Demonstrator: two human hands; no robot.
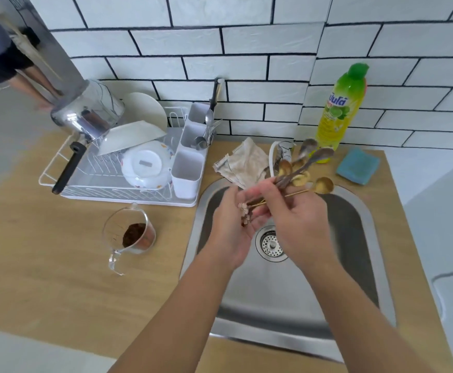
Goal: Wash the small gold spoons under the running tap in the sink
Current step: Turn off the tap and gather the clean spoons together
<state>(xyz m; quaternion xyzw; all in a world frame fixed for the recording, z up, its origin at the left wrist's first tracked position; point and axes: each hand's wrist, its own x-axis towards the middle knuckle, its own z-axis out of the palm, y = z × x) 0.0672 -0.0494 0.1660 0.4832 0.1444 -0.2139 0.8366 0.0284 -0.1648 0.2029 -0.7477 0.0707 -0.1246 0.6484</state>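
Holding the bundle of small gold spoons (295, 179) over the round steel sink (354, 211), both hands (230, 230) (298, 224) pinching their handles, we risk one slipping toward the drain (271, 244).

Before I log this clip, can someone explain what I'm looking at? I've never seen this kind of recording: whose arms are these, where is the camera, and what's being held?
There is no machine here. A person wears a wide-angle camera on the head, looking down at their own two bare hands over a round steel sink set in a wooden counter. The left hand and right hand together hold a bunch of small gold spoons, bowls pointing away. On the left stand a white dish rack with plates and a steel pot, and a clear glass measuring jug with brown powder. Behind the sink are a crumpled cloth, a yellow dish soap bottle and a blue sponge. No running water shows.
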